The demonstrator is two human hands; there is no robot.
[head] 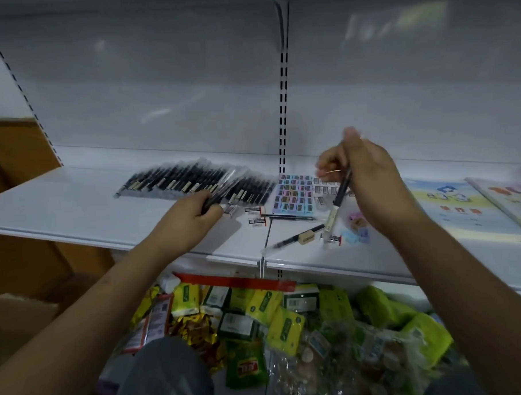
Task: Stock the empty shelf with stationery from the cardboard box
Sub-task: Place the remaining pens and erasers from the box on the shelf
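Note:
A row of black pens [193, 182] in clear sleeves lies on the white shelf [74, 211]. My left hand [194, 215] grips a small bunch of black pens at the row's near edge. My right hand [369, 177] holds a single black pen [340, 197] upright above the shelf, tip down. A sheet of small coloured erasers [292, 193] lies right of the pen row, with white erasers [327, 188] beside it. Two loose pens [290, 217] and loose erasers [257, 217] lie near the shelf's front edge.
Colourful booklets [468, 206] lie at the shelf's right end. Below the shelf is a lower tier heaped with green and yellow packets [276, 313]. A brown cardboard box [17, 321] sits at the lower left. A black slotted upright [283, 112] divides the shelf's back panel.

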